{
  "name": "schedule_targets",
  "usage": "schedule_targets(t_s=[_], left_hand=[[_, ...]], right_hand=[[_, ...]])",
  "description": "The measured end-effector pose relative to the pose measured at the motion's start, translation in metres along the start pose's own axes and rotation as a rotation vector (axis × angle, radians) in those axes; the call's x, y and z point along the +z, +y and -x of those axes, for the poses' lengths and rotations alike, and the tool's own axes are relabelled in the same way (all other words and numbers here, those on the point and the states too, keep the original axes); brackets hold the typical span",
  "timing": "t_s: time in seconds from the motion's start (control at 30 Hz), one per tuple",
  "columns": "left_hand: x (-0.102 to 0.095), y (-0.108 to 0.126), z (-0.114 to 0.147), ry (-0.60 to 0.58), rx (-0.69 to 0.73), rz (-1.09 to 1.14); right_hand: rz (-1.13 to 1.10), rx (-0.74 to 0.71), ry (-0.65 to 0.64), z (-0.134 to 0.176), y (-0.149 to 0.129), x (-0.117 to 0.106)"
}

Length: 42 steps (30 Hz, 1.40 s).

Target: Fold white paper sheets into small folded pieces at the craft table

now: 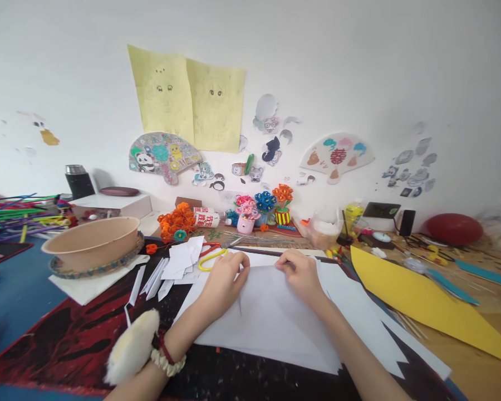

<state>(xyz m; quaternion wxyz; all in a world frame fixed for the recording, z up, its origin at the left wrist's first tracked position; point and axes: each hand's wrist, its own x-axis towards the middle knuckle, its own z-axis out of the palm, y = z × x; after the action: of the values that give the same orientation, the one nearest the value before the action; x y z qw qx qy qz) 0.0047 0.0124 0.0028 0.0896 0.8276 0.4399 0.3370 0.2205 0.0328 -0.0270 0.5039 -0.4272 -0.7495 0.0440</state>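
Note:
A white sheet of paper (pixel 275 317) lies in front of me over other white sheets (pixel 359 312). Its far edge is pinched between the thumb and fingers of my left hand (pixel 225 281). A short way to the right, my right hand (pixel 301 274) pinches the same edge, fingers closed. The sheet's near part stretches toward me between my forearms. Just beyond my left hand are yellow-handled scissors (pixel 212 259) and a heap of small cut paper pieces (pixel 182 259). Several folded paper strips (pixel 153 281) lie left of that heap.
A beige basin (pixel 92 245) stands at the left, with a white fluffy piece (pixel 133 346) by my left forearm. Yellow card (pixel 421 301) lies at the right. Along the wall are flower pots (pixel 283 216), orange flowers (pixel 177 223), a plastic cup (pixel 324 229) and a black thermos (pixel 79 182).

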Motion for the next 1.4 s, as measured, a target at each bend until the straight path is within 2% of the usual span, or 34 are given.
schedule_targets(t_s=[0.3, 0.53, 0.67, 0.77, 0.87, 0.93, 1.03, 1.4], left_hand=[[-0.005, -0.01, -0.002, 0.015, 0.02, -0.033], [-0.015, -0.025, -0.008, 0.124, -0.087, 0.001], [-0.015, -0.015, -0.006, 0.173, -0.091, 0.02], [-0.009, -0.001, -0.001, 0.148, 0.014, -0.099], [0.0, 0.008, 0.003, 0.056, 0.098, -0.2], [0.006, 0.009, 0.004, 0.001, 0.111, -0.215], [0.011, 0.008, 0.005, -0.042, 0.098, -0.19], [0.012, 0.002, 0.004, -0.046, 0.015, -0.113]], right_hand=[[0.019, 0.031, 0.024, -0.001, 0.003, -0.002], [0.05, 0.125, 0.114, -0.003, 0.013, -0.014], [0.046, 0.11, 0.049, -0.001, 0.009, -0.008], [0.045, 0.047, -0.062, 0.003, -0.002, 0.002], [0.048, -0.047, -0.195, 0.007, -0.014, 0.012], [0.049, -0.087, -0.24, 0.009, -0.019, 0.016], [0.051, -0.106, -0.262, 0.011, -0.022, 0.017], [-0.008, -0.083, -0.244, 0.009, -0.019, 0.016]])
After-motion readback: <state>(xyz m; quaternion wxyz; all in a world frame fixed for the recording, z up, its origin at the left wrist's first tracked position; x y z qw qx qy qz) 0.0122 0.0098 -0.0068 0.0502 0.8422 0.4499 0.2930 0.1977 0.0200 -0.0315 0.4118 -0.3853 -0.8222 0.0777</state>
